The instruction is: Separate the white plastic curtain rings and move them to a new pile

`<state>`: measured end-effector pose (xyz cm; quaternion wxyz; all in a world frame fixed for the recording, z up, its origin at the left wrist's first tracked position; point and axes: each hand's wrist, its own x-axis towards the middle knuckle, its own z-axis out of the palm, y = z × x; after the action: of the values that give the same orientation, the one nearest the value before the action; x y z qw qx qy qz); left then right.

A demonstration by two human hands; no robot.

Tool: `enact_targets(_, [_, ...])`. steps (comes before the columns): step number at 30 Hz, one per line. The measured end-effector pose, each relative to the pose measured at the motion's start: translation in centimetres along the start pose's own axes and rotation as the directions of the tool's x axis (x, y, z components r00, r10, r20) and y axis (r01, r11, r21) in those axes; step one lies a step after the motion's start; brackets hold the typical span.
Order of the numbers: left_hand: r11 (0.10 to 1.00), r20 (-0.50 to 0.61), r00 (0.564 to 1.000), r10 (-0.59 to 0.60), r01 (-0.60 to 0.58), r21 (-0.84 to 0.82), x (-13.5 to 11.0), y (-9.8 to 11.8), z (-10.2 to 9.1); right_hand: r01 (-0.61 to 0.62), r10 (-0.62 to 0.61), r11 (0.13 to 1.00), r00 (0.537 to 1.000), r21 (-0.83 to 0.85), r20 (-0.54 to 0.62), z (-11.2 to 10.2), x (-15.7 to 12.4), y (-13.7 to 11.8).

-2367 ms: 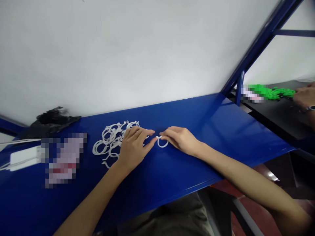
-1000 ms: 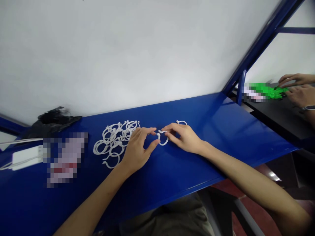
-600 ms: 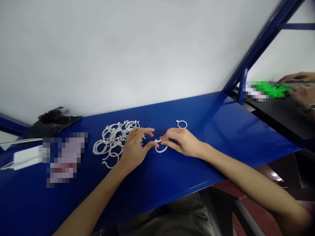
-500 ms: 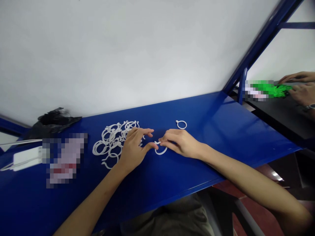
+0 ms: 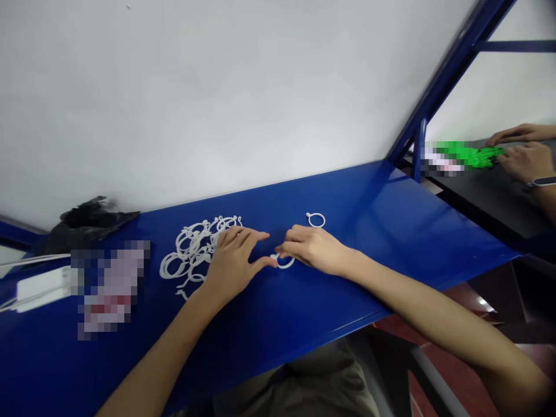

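Observation:
On the blue table (image 5: pixel 373 226) my left hand (image 5: pixel 230 260) and my right hand (image 5: pixel 313 249) meet over one white plastic ring (image 5: pixel 284 263). Both pinch it at its upper left end, thumb and fingers closed on it, and the ring lies low against the table. A heap of several white rings (image 5: pixel 191 252) lies just left of my left hand, partly hidden by its fingers. A single closed white ring (image 5: pixel 315 219) lies on its own just beyond my right hand.
A black bag (image 5: pixel 87 217) sits at the back left by the white wall. White cables and a white box (image 5: pixel 41 286) lie at the far left. On a black table at the right, another person's hands (image 5: pixel 519 156) handle green pieces (image 5: pixel 471 155).
The ring in my hands has been lowered from slightly raised to flat on the table. A finished ring became visible beyond my right hand. The view shifted slightly.

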<state>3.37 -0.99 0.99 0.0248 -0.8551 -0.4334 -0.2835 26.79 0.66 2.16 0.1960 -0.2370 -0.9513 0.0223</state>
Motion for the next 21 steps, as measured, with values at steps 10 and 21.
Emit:
enact_targets(10, [0.991,0.222,0.974,-0.037,0.007,0.133,-0.7,-3.4,-2.4,-0.584,0.575,0.809,0.81,-0.067,-0.116,-1.6,-2.2,7.0])
enact_targets(21, [0.986,0.219,0.976,-0.012,-0.024,0.162,-0.7,-2.0,-1.0,-0.592,0.576,0.782,0.806,-0.195,-0.139,-1.4,-2.2,7.1])
